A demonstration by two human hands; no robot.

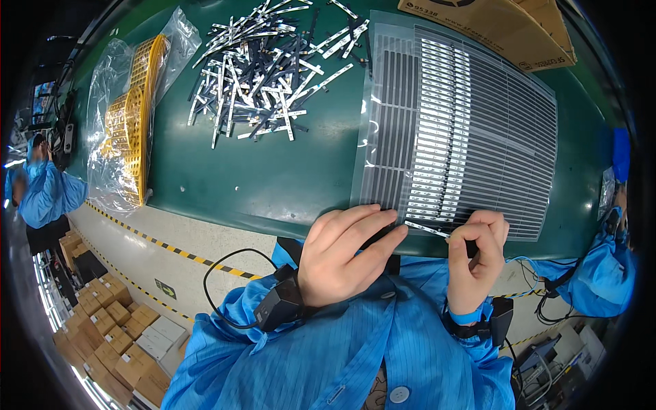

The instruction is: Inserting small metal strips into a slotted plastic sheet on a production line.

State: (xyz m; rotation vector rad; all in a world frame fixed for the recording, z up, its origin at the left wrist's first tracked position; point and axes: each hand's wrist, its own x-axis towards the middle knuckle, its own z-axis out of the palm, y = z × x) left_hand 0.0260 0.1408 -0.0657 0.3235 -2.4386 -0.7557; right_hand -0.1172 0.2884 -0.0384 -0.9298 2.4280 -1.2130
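Note:
A clear plastic sheet (471,116) carrying rows of thin silver and dark strips lies on the green table (273,178). My left hand (345,253) presses flat on the sheet's near edge, fingers spread. My right hand (478,256) pinches one narrow silver strip (427,229) at the sheet's near edge; the strip points left toward my left fingertips. Both forearms are in blue sleeves with black wrist devices.
A loose pile of silver and dark strips (263,75) lies at the back centre. Yellow reels in clear bags (133,116) sit at the left. A cardboard box (499,27) stands at the back right. Another person in blue (41,191) is at the far left; stacked boxes (109,335) are on the floor.

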